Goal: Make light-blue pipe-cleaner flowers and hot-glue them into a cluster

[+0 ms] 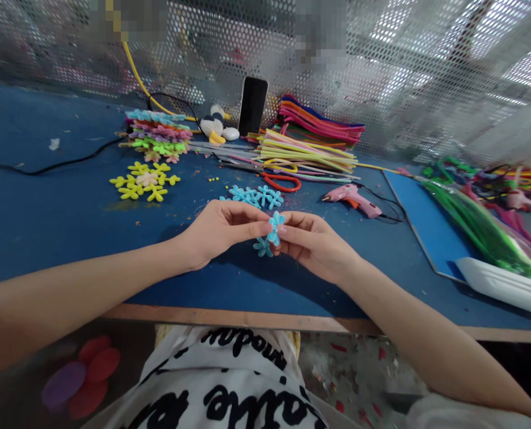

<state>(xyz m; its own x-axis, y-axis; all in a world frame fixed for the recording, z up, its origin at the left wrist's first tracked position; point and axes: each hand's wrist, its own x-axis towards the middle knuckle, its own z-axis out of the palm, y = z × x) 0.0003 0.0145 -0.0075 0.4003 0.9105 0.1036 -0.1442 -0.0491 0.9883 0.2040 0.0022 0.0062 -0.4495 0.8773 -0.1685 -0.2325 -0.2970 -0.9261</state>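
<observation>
two hands (223, 232) (316, 245) pinch flower (276, 228); bag (525, 263) holds stems (468, 217)

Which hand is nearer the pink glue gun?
Right. The right hand is on the near side and left of the pink glue gun; the left hand is farther left.

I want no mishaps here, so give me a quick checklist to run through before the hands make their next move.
1. Blue flower in grasp: ok, pinched between left hand and right hand.
2. Lower blue flower held: cannot tell, its contact is partly hidden.
3. Glue gun clear of both hands: ok, lying to their right.
4. Glue gun safely cool: cannot tell.
5. Scissors clear of both hands: ok, lying beyond them.
6. Phone standing up: ok.
</observation>
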